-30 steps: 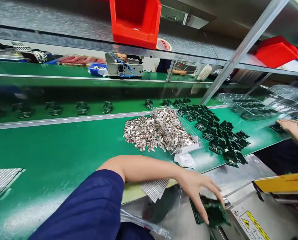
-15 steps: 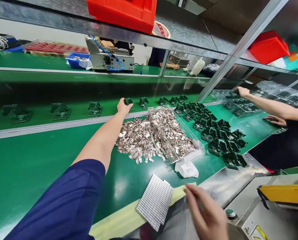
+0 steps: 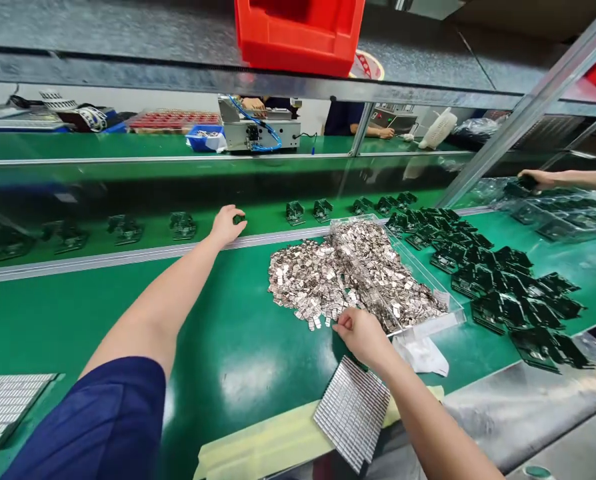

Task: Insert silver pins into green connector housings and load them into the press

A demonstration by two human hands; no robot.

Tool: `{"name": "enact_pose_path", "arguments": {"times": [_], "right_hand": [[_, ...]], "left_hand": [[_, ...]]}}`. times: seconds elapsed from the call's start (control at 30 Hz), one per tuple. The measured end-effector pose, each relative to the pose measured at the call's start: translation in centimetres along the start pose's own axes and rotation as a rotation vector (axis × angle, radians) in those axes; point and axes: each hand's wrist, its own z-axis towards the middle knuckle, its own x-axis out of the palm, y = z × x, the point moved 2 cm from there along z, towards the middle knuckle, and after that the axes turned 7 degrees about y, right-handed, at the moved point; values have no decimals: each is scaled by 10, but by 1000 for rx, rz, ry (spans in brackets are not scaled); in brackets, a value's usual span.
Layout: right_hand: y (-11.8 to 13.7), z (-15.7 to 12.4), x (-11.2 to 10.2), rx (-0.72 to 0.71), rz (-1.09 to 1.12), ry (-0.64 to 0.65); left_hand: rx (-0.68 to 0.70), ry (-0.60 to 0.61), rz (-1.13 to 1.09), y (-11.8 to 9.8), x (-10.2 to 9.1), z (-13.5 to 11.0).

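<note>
My left hand point(image 3: 227, 225) reaches out to the moving belt and is closed on a small dark green part point(image 3: 239, 219) at the belt's near rail. My right hand point(image 3: 361, 333) is pinched at the near edge of a heap of small shiny metal pieces point(image 3: 323, 280), its fingers closed on something I cannot make out. The heap spills from a clear plastic tray point(image 3: 428, 293). A silver gridded sheet point(image 3: 353, 410) lies just under my right wrist.
Several dark green parts point(image 3: 508, 280) are piled to the right, and more ride the belt point(image 3: 128, 227). Another person's hand point(image 3: 538, 179) reaches over clear trays at far right. A red bin point(image 3: 298, 33) sits on the shelf above. A second gridded sheet point(image 3: 3, 400) lies at left.
My left hand swung from the bench edge out to the belt. My right hand came up into view and moved forward to the metal heap. The view shifted right.
</note>
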Motion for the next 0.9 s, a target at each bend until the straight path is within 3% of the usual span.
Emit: {"name": "enact_pose_path", "arguments": {"times": [0.1, 0.2, 0.4, 0.5, 0.6, 0.77, 0.9], "right_hand": [[-3, -1, -4, -12, 41, -14], [-7, -13, -7, -10, 82, -77], [7, -51, -6, -100, 776, -159], [23, -66, -1, -95, 911, -132], [33, -84, 5, -106, 975, -144], [38, -117, 17, -79, 991, -181], [49, -128, 33, -125, 1049, -104]], "left_hand": [[36, -23, -12, -1, -5, 0], [82, -57, -17, -7, -11, -29], [164, -12, -1, -20, -15, -162], [145, 33, -12, -30, -18, -224], [91, 95, -12, -28, -30, -263], [60, 329, -33, 0, -41, -275], [26, 332, -80, 7, -32, -263]]}}
